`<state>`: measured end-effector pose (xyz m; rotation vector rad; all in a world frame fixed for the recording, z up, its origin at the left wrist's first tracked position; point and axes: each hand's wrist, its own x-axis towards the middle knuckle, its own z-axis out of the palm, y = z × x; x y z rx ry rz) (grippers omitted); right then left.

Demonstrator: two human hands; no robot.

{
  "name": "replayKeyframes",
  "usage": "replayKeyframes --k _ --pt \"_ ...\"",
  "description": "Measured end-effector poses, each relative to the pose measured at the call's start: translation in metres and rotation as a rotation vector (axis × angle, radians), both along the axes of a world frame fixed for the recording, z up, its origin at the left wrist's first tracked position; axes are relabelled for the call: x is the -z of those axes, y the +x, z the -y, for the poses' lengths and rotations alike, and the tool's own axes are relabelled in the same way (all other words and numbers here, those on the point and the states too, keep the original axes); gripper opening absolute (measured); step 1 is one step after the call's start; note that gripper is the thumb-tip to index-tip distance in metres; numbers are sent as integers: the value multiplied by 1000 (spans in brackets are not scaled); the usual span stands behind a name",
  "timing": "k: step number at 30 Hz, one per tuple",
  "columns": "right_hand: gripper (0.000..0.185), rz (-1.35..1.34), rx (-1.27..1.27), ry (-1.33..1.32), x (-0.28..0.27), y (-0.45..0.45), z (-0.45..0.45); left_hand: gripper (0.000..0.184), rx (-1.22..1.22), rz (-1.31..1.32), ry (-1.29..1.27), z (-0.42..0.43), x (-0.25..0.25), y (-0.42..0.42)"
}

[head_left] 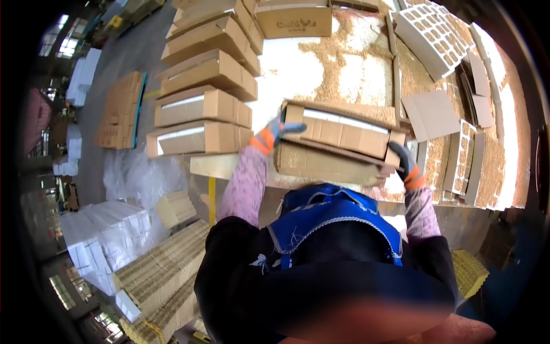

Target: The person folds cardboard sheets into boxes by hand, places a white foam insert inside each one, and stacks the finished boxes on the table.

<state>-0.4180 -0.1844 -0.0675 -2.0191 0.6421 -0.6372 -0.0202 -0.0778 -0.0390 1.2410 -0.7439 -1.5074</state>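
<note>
A long open cardboard box (344, 136) lies across the table in front of me, with a white strip showing inside along its far side. My left hand (279, 131), in a grey and orange glove, grips the box's left end with the thumb over the edge. At the right end, my right hand (405, 163) is closed around the near corner; part of its fingers is hidden. Under the box's near side, a flat brown cardboard piece (321, 163) reaches toward the table edge.
Several cardboard boxes (200, 106) stand in a row at the left. A white cell-divided block (433, 37) sits at the far right, near a loose cardboard sheet (431, 114). Brown crumbs cover parts of the table (292, 66). Stacked strips (166, 275) stand at lower left.
</note>
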Motion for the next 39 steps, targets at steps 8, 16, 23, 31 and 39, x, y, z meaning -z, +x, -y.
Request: replayKeyframes --k 8,16,23,31,39 --pt "23 -34 -16 -210 -36 106 99 32 -209 74 42 53 -14 80" --pt "67 115 38 538 130 229 190 36 -679 -96 75 155 97 176" --pt "55 -133 -103 126 107 197 213 32 -790 -502 93 135 157 114" --pt "46 -75 80 554 119 168 229 42 -529 -140 30 170 148 105" --pt "67 116 618 1095 38 142 198 56 -735 -375 180 112 115 95"
